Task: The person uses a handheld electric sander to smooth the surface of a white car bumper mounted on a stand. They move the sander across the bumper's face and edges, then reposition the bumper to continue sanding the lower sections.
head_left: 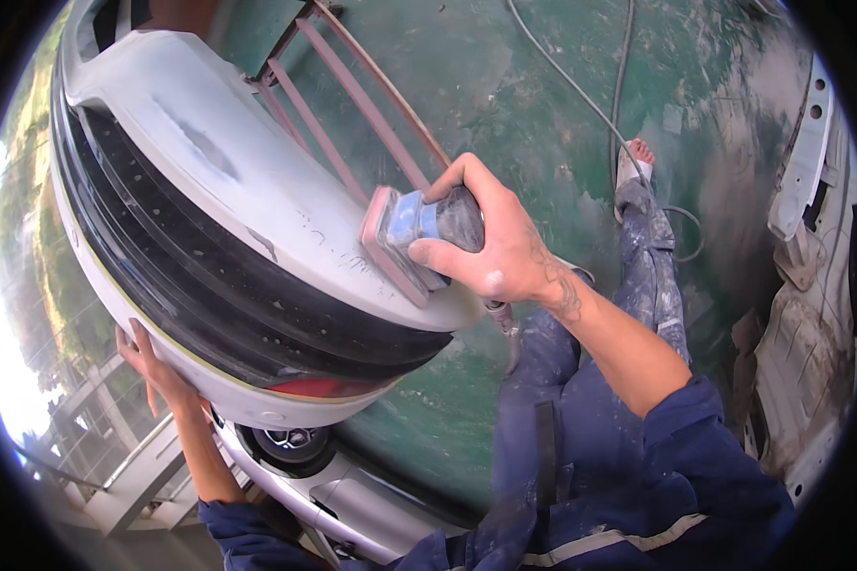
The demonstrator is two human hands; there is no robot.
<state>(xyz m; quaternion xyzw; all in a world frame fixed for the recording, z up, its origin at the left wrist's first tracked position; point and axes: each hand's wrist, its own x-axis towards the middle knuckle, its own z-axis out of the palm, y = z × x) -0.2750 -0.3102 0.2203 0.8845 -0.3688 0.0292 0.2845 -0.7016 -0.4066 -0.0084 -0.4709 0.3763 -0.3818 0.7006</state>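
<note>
A car bumper [248, 190] with a whitish, patchy painted face and a ribbed black lower strip [209, 252] fills the left side. My right hand [500, 238] grips a sander [411, 217] with a blue and dark grey body, thumb and fingers wrapped round its top. Its reddish pad lies against the bumper's white face near the right end. At the bumper's lower left edge, my left hand [157, 371] rests with fingers spread against the rim. A dark scuffed patch [200, 143] and small dark marks show on the white surface.
A reddish metal frame stand [338, 71] is behind the bumper. Hoses [581, 90] run across the green floor [505, 95] near my foot. A silver car [381, 504] is at the lower left. Worn body panels [800, 333] lean at the right.
</note>
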